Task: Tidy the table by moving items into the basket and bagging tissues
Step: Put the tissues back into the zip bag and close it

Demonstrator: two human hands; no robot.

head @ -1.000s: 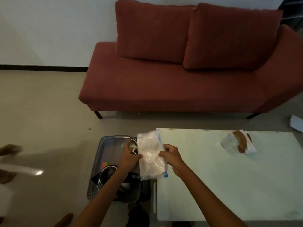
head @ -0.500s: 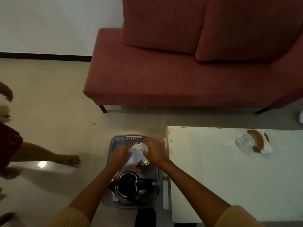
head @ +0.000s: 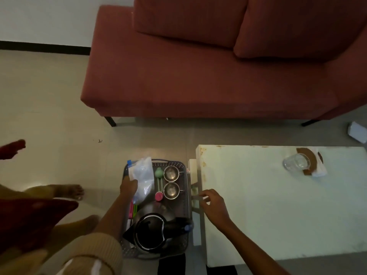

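Observation:
A grey plastic basket (head: 184,197) stands on the floor left of the white table (head: 278,205). My left hand (head: 128,186) grips a clear zip bag of tissues (head: 142,177) over the basket's left side. My right hand (head: 213,203) hovers at the table's left edge, fingers apart, holding nothing. Inside the basket lie two steel cups (head: 171,173), a black kettle (head: 153,233), a green object (head: 158,172) and a pink-capped item (head: 158,196).
A clear glass (head: 296,164) lies by a brown coaster and white tissue (head: 317,169) at the table's far right. A red sofa (head: 198,76) stands behind. Another person's bare feet (head: 67,191) and red garment are at the left. A white box (head: 358,132) sits on the floor.
Both hands held the bag over the basket; now only my left hand holds it, lower at the basket's left side. My right hand has let go and moved to the table edge.

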